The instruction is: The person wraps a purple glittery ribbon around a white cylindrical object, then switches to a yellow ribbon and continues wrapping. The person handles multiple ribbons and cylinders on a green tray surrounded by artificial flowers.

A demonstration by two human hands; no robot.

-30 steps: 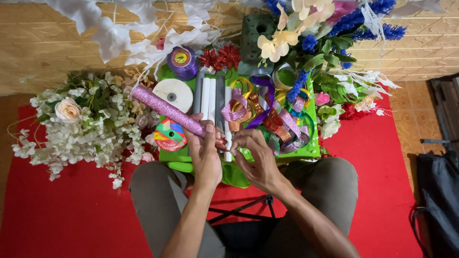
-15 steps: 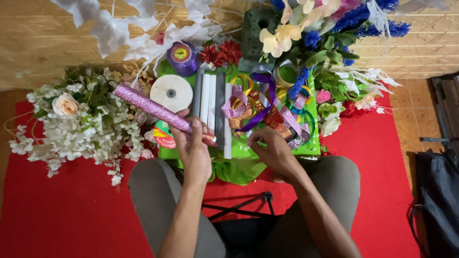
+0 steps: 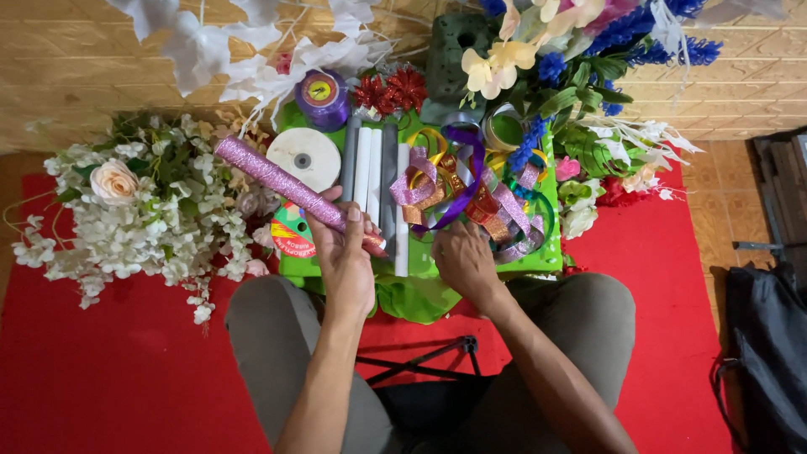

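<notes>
- Two bare hands work over a green tray point(image 3: 551, 252) crowded with craft supplies.
- Left hand point(image 3: 349, 261): its fingers point(image 3: 355, 214) are curled tight around the lower end of a long glittery pink roll point(image 3: 286, 187), a stiff sparkling tube that slants up and away to the left from the thumb.
- Right hand point(image 3: 462, 261): it rests palm down at the tray's near edge, fingers loosely bent with their tips reaching into a tangle of ribbons point(image 3: 471, 189); I cannot tell whether they pinch a strand.
- The ribbons are shiny loops of purple, gold, red and glittery pink, piled just beyond the right fingertips.
- Between the two hands, white and grey paper rolls point(image 3: 374, 164), smooth slim cylinders, lie side by side, pointing away from the fingers.
- Just beyond the left thumb sits a flat round spool of white ribbon point(image 3: 304, 155); farther out stands a purple spool point(image 3: 322, 97).
- Left of the left fingers spreads a bushy bunch of small white artificial flowers point(image 3: 126, 227) with one peach rose.
- Beyond the right fingers rise cream and blue fabric blooms point(image 3: 538, 59) with green leaves.
- A red cloth point(image 3: 101, 378) covers the floor under everything.
</notes>
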